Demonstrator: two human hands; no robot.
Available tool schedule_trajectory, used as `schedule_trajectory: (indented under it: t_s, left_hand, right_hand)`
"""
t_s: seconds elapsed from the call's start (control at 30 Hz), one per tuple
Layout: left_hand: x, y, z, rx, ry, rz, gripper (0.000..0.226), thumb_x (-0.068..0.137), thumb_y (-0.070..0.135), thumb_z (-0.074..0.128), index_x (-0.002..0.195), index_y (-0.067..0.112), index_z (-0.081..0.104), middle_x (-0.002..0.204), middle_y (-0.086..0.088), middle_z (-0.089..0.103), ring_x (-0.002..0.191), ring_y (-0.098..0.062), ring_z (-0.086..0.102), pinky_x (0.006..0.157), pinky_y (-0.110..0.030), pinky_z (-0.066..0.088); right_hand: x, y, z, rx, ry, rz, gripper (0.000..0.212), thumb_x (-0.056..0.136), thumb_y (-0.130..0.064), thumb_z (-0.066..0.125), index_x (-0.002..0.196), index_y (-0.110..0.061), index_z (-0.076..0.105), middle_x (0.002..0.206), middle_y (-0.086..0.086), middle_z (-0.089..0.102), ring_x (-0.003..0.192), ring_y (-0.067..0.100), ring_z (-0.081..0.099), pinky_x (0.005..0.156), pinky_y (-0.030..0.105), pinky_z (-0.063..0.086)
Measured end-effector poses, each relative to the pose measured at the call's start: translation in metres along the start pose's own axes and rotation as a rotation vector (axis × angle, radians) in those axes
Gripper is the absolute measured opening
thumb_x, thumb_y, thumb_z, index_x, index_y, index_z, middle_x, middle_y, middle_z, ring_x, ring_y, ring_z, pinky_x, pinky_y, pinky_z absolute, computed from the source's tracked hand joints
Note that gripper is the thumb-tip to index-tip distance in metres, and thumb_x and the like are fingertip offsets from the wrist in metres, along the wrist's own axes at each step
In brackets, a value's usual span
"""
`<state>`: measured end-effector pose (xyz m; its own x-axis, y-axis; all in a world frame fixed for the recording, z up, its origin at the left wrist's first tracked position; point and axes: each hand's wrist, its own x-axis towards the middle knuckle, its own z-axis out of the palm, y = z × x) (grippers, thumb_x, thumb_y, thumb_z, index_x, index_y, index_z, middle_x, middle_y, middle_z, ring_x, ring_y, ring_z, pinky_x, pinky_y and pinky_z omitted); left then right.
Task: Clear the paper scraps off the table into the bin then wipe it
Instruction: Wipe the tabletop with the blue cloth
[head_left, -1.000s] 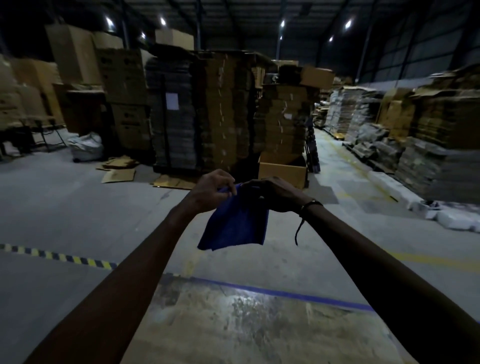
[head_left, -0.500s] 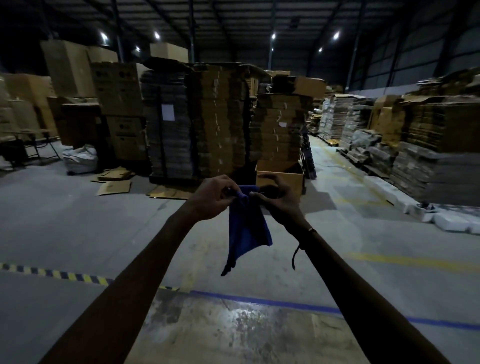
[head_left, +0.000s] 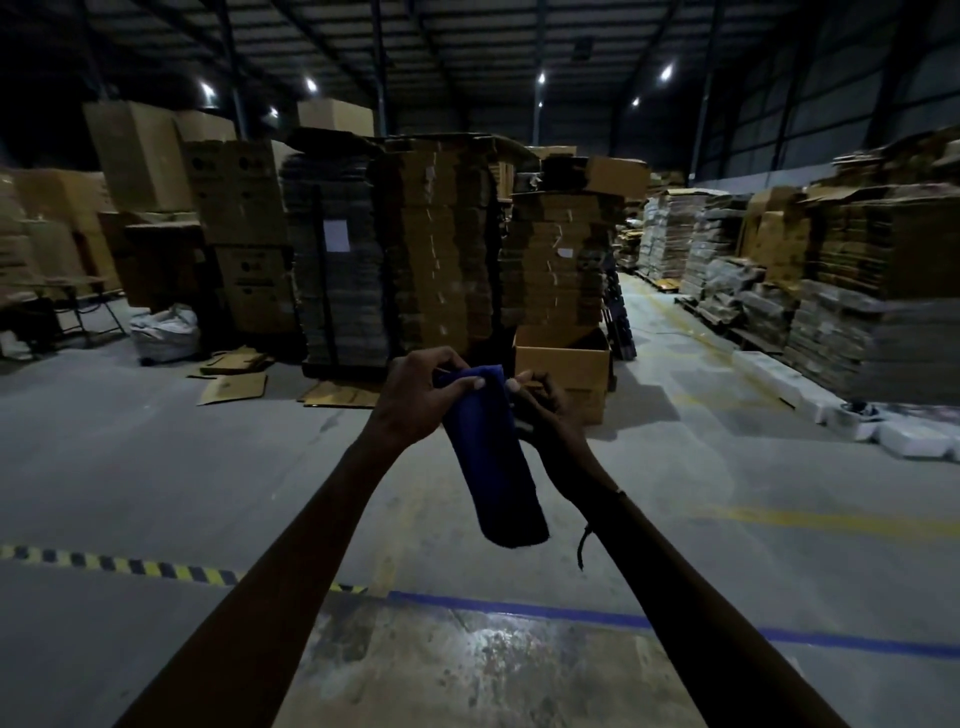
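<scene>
A blue cloth (head_left: 491, 457) hangs folded into a narrow strip in front of me, above the worn table surface (head_left: 467, 670). My left hand (head_left: 421, 397) pinches its top edge between thumb and fingers. My right hand (head_left: 540, 408) holds the same top edge from the right side, fingers curled on the fabric. Both arms are stretched forward. No paper scraps show on the visible part of the table. An open cardboard box (head_left: 563, 364) stands on the floor just behind my hands.
Tall stacks of flattened cardboard (head_left: 415, 249) rise behind the box. Loose cardboard sheets (head_left: 234, 387) lie on the concrete floor at left, near a white sack (head_left: 166, 330). Blue tape (head_left: 675, 621) edges the table's far side. More pallets line the right aisle.
The cloth went from a spread square to a narrow folded strip hanging lower. Both hands drew closer together on its top edge, and the view tipped slightly upward.
</scene>
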<state>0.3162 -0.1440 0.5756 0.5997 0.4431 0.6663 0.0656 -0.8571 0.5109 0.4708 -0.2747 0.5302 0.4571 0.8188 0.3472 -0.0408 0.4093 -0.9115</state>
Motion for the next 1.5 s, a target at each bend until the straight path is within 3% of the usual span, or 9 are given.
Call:
schedule_trajectory:
  t_s: [0.07, 0.23, 0.47, 0.67, 0.9, 1.03, 1.27, 1.4, 1.5]
  left_hand:
    - [0.0, 0.002, -0.003, -0.009, 0.018, -0.003, 0.012, 0.091, 0.03, 0.081, 0.093, 0.022, 0.071, 0.087, 0.012, 0.069, 0.079, 0.007, 0.066, 0.063, -0.009, 0.049]
    - [-0.005, 0.004, 0.004, -0.106, 0.185, -0.075, 0.028, 0.084, 0.03, 0.087, 0.101, 0.015, 0.07, 0.096, 0.016, 0.068, 0.089, 0.008, 0.066, 0.072, -0.011, 0.053]
    - [-0.059, 0.007, 0.041, -0.311, 0.325, -0.201, 0.071, 0.084, 0.041, 0.082, 0.138, 0.018, 0.042, 0.118, 0.002, 0.072, 0.105, -0.007, 0.073, 0.079, -0.025, 0.063]
    - [-0.072, 0.006, 0.058, -0.282, 0.374, -0.195, 0.054, 0.09, 0.029, 0.082, 0.12, 0.052, 0.043, 0.124, -0.002, 0.07, 0.102, -0.009, 0.072, 0.077, -0.026, 0.064]
    - [-0.075, 0.009, 0.072, -0.456, 0.165, -0.214, 0.019, 0.099, 0.019, 0.071, 0.116, 0.027, 0.07, 0.127, 0.018, 0.067, 0.113, -0.016, 0.069, 0.085, -0.041, 0.063]
    - [-0.087, 0.009, 0.083, -0.547, 0.076, -0.278, 0.044, 0.099, 0.017, 0.072, 0.141, 0.029, 0.062, 0.147, 0.006, 0.056, 0.127, -0.023, 0.064, 0.089, -0.042, 0.064]
    - [-0.111, 0.004, 0.095, -0.679, -0.274, -0.341, 0.104, 0.084, 0.007, 0.087, 0.162, 0.045, 0.03, 0.168, 0.011, 0.028, 0.143, -0.013, 0.051, 0.105, -0.046, 0.058]
    - [-0.125, -0.004, 0.113, -0.694, -0.407, -0.335, 0.112, 0.082, 0.008, 0.088, 0.166, 0.037, 0.02, 0.168, 0.016, 0.024, 0.141, 0.007, 0.045, 0.106, -0.03, 0.054]
    - [-0.145, -0.003, 0.139, -0.752, -0.424, -0.399, 0.095, 0.086, 0.01, 0.085, 0.162, 0.036, 0.033, 0.162, 0.017, 0.035, 0.135, -0.004, 0.056, 0.099, -0.036, 0.06]
  right_hand:
    - [-0.008, 0.0, 0.001, -0.072, -0.048, -0.029, 0.045, 0.094, -0.015, 0.074, 0.128, 0.0, 0.048, 0.114, -0.006, 0.073, 0.104, 0.014, 0.074, 0.077, 0.029, 0.062]
    - [-0.015, 0.004, 0.005, -0.137, -0.045, -0.165, 0.047, 0.093, 0.009, 0.069, 0.131, 0.007, 0.041, 0.119, 0.037, 0.057, 0.102, 0.03, 0.072, 0.078, 0.03, 0.063]
    - [-0.009, 0.01, -0.001, -0.162, 0.028, -0.3, 0.021, 0.096, 0.005, 0.067, 0.106, -0.014, 0.068, 0.119, 0.009, 0.072, 0.115, 0.029, 0.069, 0.094, 0.057, 0.06]
    - [-0.017, 0.009, -0.009, -0.18, 0.004, -0.304, 0.035, 0.093, 0.004, 0.073, 0.118, -0.02, 0.074, 0.124, -0.006, 0.074, 0.118, 0.02, 0.07, 0.09, 0.039, 0.062]
    - [-0.028, 0.003, -0.031, -0.097, 0.018, -0.259, 0.029, 0.092, 0.003, 0.073, 0.114, -0.016, 0.076, 0.116, -0.008, 0.078, 0.112, 0.012, 0.072, 0.085, 0.029, 0.06]
    - [-0.038, 0.005, -0.048, -0.11, -0.06, -0.185, 0.034, 0.094, 0.004, 0.072, 0.126, -0.009, 0.073, 0.132, 0.011, 0.071, 0.124, 0.025, 0.068, 0.093, 0.038, 0.06]
    - [-0.08, 0.022, -0.081, -0.31, -0.194, -0.005, 0.073, 0.088, 0.004, 0.079, 0.152, -0.018, 0.054, 0.155, -0.005, 0.055, 0.136, 0.021, 0.061, 0.099, 0.044, 0.061]
    - [-0.106, 0.033, -0.094, -0.416, -0.119, 0.034, 0.084, 0.085, 0.002, 0.084, 0.156, -0.021, 0.048, 0.159, -0.008, 0.05, 0.145, 0.014, 0.051, 0.101, 0.042, 0.059]
    - [-0.136, 0.048, -0.107, -0.455, -0.017, 0.074, 0.078, 0.087, -0.002, 0.083, 0.155, -0.021, 0.05, 0.156, -0.007, 0.054, 0.144, 0.013, 0.052, 0.103, 0.041, 0.058]
